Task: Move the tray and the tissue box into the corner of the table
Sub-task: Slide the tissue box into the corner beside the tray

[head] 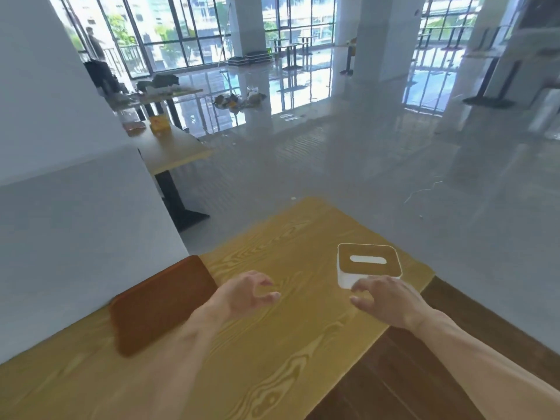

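A white tissue box (368, 262) with a brown wooden lid and a white slot stands near the right edge of the yellow wood-grain table (272, 344). A flat brown tray (160, 301) lies at the table's left side, against the grey partition. My right hand (385, 298) hovers just in front of the tissue box, fingers spread, its fingertips at the box's near wall. Between tray and box, my left hand (248, 294) is over the bare tabletop with curled, parted fingers, holding nothing.
A grey partition (75, 231) borders the table on the left. The table's far corner (312, 203) points toward the shiny floor. A dark wooden bench or floor strip (424, 374) runs along the right edge. Another table (169, 147) stands farther back left.
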A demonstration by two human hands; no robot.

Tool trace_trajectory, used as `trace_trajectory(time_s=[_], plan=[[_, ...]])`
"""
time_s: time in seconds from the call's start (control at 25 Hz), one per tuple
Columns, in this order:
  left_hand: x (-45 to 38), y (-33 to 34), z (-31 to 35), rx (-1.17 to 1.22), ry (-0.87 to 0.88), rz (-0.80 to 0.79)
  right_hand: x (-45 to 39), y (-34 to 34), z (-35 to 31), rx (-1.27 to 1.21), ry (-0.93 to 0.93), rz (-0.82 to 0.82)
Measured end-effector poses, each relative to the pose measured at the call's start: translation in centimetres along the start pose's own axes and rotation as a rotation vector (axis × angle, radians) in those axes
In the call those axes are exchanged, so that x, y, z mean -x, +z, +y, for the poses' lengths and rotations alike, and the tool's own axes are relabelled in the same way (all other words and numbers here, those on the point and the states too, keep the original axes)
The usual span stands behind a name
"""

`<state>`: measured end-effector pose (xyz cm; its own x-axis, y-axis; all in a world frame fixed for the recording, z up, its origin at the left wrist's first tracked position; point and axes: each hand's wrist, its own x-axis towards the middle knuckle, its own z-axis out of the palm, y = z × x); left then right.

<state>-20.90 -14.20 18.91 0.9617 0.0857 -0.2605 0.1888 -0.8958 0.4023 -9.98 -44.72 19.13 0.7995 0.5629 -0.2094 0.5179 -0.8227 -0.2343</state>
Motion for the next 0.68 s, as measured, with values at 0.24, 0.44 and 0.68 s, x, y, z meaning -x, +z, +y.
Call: trace_trajectory(time_s=[0.24,0.44,0.68], plan=[[-4.8,2.4,7.7,-0.045,0.088,-0.137,4.9,0.3,7.3,-0.174,0.197,0.01],[-8.4,3.9,10.2,-0.036,0.13,-0.207,7.0,0.9,11.1,-0.284,0.333,0.028],[-13.9,5.1,10.0,0.005,0.133,-0.237,5.1,1.8,14.2,-0.328,0.444,0.014]])
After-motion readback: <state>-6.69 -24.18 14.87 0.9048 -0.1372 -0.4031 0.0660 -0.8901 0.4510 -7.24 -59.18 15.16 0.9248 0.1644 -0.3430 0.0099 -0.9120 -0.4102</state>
